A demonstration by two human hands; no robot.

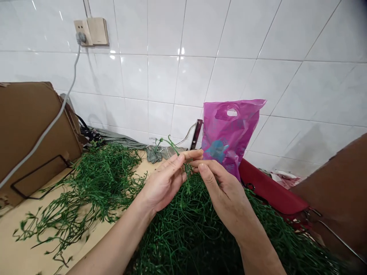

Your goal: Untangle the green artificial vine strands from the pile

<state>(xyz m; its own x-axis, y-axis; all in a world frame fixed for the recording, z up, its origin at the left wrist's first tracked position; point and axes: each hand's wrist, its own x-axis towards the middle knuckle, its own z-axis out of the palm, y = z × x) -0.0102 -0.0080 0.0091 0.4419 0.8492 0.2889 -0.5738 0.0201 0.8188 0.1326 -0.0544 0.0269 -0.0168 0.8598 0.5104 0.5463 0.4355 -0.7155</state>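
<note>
Pinching one green stem (172, 144) between the thumb and forefinger of my left hand (166, 181), I have it up over the heaps, its forked top sticking out above my fingers. My right hand (225, 189) is close beside it, thumb and forefinger drawn narrow near the lower strands; I cannot tell whether they grip anything. As for progress, I would call this one piece partway through, being in my fingers and not laid down. Plenty of loose greenery seems left, though I can't say which of it is finished, as the pieces look much alike. It lies in two main heaps: a big heap (177, 236) under my hands, running off to the right, and a smaller heap (103, 179) to the left, its loose ends straggling over the tan tabletop (8, 248). The strands in either are too tangled to count. Otherwise I count one purple bag (226, 131) standing near the wall, one red case (272, 189) beside the big heap, one cardboard box (25, 114) at the far left, and two wall plates (98, 31), one of them taking one plug (81, 37) with one grey cable (76, 68) hanging down across the box.
</note>
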